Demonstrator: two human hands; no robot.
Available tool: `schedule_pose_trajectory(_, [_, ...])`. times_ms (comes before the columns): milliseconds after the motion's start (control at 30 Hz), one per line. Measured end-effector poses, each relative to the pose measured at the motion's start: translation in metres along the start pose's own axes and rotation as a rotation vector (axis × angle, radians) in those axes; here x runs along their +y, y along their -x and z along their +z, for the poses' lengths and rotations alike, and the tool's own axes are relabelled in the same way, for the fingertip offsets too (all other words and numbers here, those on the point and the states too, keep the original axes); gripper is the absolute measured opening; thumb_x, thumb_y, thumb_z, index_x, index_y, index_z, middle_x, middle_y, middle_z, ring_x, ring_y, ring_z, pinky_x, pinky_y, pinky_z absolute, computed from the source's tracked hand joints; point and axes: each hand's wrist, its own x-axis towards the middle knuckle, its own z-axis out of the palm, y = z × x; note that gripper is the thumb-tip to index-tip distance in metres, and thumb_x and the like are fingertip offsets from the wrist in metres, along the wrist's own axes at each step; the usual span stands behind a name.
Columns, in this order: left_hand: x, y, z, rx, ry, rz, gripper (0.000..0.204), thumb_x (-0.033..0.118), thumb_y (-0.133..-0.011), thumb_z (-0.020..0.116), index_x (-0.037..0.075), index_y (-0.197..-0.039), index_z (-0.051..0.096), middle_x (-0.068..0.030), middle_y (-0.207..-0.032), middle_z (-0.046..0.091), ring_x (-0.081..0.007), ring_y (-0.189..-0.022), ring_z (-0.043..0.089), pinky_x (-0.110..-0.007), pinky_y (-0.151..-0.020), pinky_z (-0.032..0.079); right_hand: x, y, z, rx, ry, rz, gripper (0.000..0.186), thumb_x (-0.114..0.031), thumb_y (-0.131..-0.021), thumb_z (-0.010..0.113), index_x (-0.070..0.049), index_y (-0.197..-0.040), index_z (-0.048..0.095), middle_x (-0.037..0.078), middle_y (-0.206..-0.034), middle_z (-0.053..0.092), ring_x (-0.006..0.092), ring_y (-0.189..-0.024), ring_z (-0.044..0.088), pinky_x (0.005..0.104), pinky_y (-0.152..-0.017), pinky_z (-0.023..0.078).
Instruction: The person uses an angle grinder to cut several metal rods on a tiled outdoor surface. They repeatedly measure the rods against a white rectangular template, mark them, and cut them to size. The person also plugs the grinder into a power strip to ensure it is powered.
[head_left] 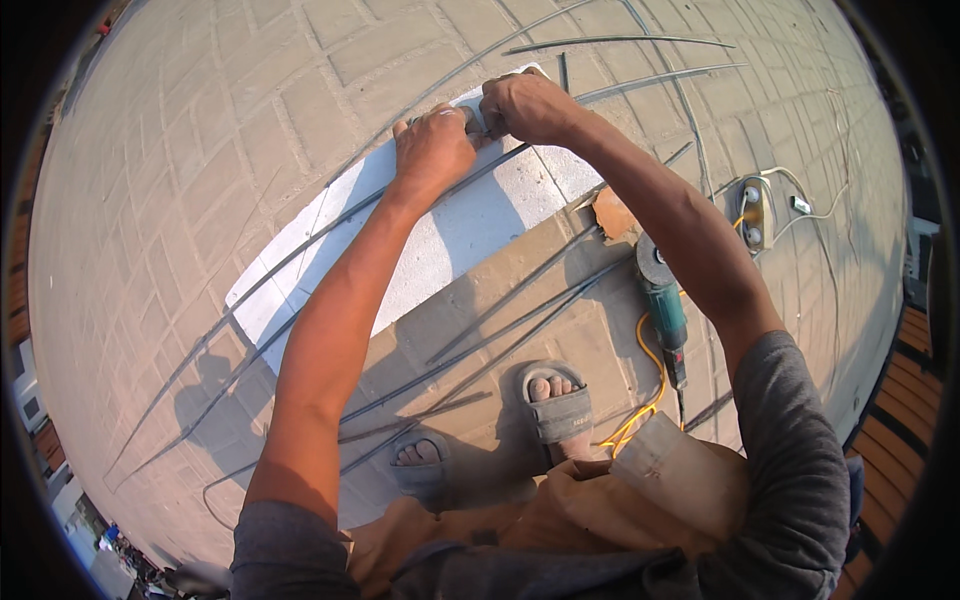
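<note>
Both arms stretch forward over a long white slab (450, 235) lying on the paving. My left hand (437, 150) is closed, its fingers curled at the slab's far edge. Close beside it, my right hand (532, 108) is closed too, knuckles up. A small greyish piece (472, 120) shows between the two hands; its kind cannot be made out, and the fingers hide most of it. Thin dark metal rods (345, 215) run lengthwise across the slab, one passing just below my hands. Shadows of my arms fall on the slab.
A green angle grinder (664, 305) lies right of the slab, its yellow cord (650, 375) curling toward my sandalled foot (560, 410). Beyond it is a power strip (755, 215) with plugs. More rods (500, 330) lie before my feet. A brown scrap (613, 213) sits near the grinder's disc.
</note>
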Motion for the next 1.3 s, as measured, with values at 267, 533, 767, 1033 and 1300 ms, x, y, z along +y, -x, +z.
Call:
schedule_pose_trajectory(267, [0.002,0.002,-0.003,-0.029,-0.026,-0.012,0.034,0.036,-0.091,0.073,0.004,-0.103,0.072,-0.0156,-0.105,0.074,-0.0336,-0.108,0.067,-0.050,-0.101,0.037,0.009,-0.007,-0.005,-0.095,-0.004,0.027,0.008,-0.010,-0.084,0.071,-0.007,-0.086,0.078,0.010,-0.091,0.073,0.0273,-0.087,0.071,0.0405,-0.083,0.056])
schedule_pose_trajectory(533, [0.006,-0.001,0.003,-0.046,-0.061,-0.020,0.026,0.035,-0.093,0.070,0.011,-0.102,0.073,-0.0103,-0.111,0.070,-0.0320,-0.112,0.065,-0.052,-0.100,0.037,0.006,0.010,-0.010,-0.196,0.052,0.033,0.006,-0.009,-0.078,0.074,-0.003,-0.080,0.074,0.014,-0.084,0.072,0.0311,-0.082,0.071,0.0414,-0.080,0.056])
schedule_pose_trajectory(767, [-0.001,0.002,0.004,0.000,-0.025,0.000,0.030,0.034,-0.091,0.070,0.009,-0.107,0.073,-0.0119,-0.116,0.071,-0.0336,-0.113,0.065,-0.051,-0.100,0.038,-0.018,0.008,-0.014,-0.170,0.199,-0.038,0.006,-0.008,-0.079,0.068,-0.003,-0.080,0.072,0.017,-0.080,0.071,0.0347,-0.076,0.070,0.0441,-0.079,0.053])
schedule_pose_trajectory(1033, [-0.003,0.001,-0.010,-0.070,0.013,-0.024,0.032,0.037,-0.090,0.072,0.008,-0.106,0.073,-0.0151,-0.109,0.073,-0.0343,-0.110,0.066,-0.051,-0.101,0.038,-0.013,0.001,-0.012,-0.045,0.114,-0.022,0.008,-0.011,-0.084,0.068,-0.006,-0.080,0.072,0.008,-0.083,0.069,0.0284,-0.083,0.070,0.0442,-0.089,0.048])
schedule_pose_trajectory(1300, [-0.012,-0.005,-0.013,-0.020,0.037,-0.007,0.038,0.036,-0.092,0.073,0.001,-0.107,0.072,-0.0162,-0.102,0.075,-0.0372,-0.101,0.070,-0.048,-0.091,0.048,-0.020,-0.022,-0.015,-0.234,0.208,-0.007,0.013,-0.024,-0.085,0.067,-0.013,-0.083,0.074,0.007,-0.093,0.075,0.0263,-0.089,0.072,0.0484,-0.088,0.046])
